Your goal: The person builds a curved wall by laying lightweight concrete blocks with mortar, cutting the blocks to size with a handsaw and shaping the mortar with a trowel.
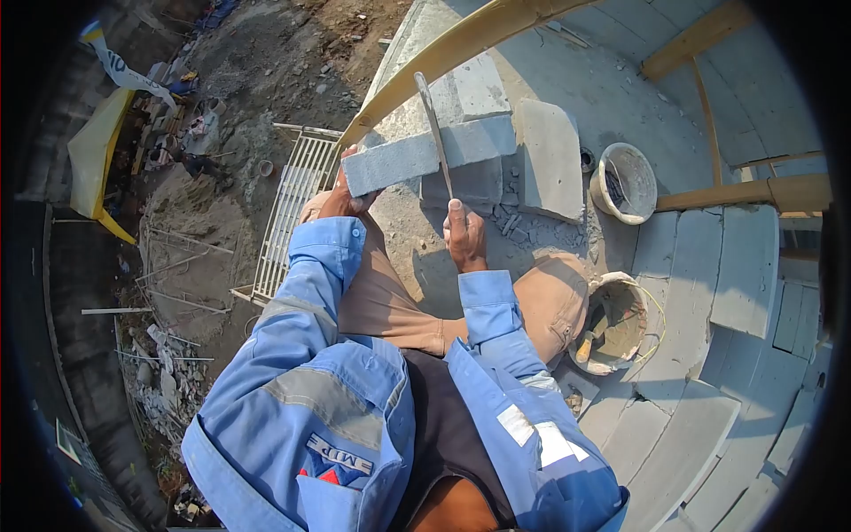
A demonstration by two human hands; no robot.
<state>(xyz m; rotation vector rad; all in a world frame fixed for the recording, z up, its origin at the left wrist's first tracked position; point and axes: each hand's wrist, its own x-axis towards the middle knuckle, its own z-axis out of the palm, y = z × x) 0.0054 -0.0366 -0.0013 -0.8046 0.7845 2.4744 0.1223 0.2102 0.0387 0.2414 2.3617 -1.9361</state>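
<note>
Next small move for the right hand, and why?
Probably draw the long blade along its length: the right hand grips its near end, it crosses the grey block around mid-length, and the left hand holds the block's left end. Can't tell whether it's cut in.

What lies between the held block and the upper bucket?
In the head view, a broad slab and a small round object lie between the block and the bucket.
</note>
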